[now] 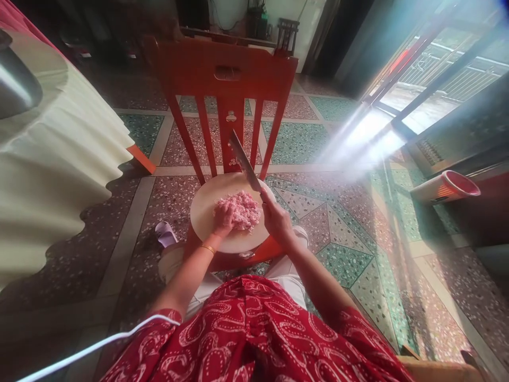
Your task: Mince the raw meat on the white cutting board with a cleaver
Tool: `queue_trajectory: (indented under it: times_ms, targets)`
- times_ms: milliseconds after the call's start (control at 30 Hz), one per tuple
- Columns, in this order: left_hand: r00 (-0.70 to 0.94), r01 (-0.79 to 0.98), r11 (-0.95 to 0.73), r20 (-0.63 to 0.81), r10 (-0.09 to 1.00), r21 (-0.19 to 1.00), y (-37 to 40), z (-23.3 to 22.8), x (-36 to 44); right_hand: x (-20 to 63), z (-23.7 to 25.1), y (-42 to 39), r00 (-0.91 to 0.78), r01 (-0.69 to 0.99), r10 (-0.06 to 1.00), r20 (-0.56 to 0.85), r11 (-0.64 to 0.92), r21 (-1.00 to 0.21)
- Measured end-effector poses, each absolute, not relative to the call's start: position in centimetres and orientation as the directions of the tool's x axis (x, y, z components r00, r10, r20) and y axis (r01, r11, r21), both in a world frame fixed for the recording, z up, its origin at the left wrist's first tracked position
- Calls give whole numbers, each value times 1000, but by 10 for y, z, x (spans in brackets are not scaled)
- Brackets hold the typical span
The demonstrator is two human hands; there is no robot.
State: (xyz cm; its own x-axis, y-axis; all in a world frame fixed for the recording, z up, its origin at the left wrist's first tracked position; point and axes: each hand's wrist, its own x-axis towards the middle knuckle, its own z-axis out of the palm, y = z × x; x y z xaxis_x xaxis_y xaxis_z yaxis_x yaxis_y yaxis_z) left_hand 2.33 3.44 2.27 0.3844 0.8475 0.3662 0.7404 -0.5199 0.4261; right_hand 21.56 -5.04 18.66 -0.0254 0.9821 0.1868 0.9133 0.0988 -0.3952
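At frame centre the left hand (223, 218) presses curled fingers onto the minced meat (240, 210) heaped on a round chopping board (207, 212), partly hiding it. The right hand (277, 220) grips a cleaver (243, 160), its handle hidden, blade raised against the red chair (226, 74). The red cup (447, 187) at right shows no readable writing.

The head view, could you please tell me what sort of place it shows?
Probably a room in a home: patterned terrazzo floor, a red wooden chair holding a round chopping board of minced meat, and a draped table.
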Motion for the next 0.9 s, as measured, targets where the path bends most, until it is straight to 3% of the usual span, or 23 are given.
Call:
queue_trajectory:
  times_ms: [200,300,400,467,667,900]
  targets:
    - [389,753,-506,335,858,421,32,35,14,215,143,-43,-111,956,967,-228,41,-292]
    - [387,687,-520,349,853,507,22,47,2,224,160,-48,-115,944,986,-123,70,-322]
    - [304,620,-503,407,862,602,17,55,-5,223,181,-50,-77,920,993,87,104,-378]
    - [236,606,-479,432,870,635,15,56,-7,217,179,-47,-38,914,988,149,95,-394]
    - [49,610,-372,435,899,700,8,33,-11,218,143,-42,-99,949,969,-225,25,-313]
    - [-145,596,-219,371,917,772,16,2,-19,230,179,-47,-31,938,989,141,78,-338]
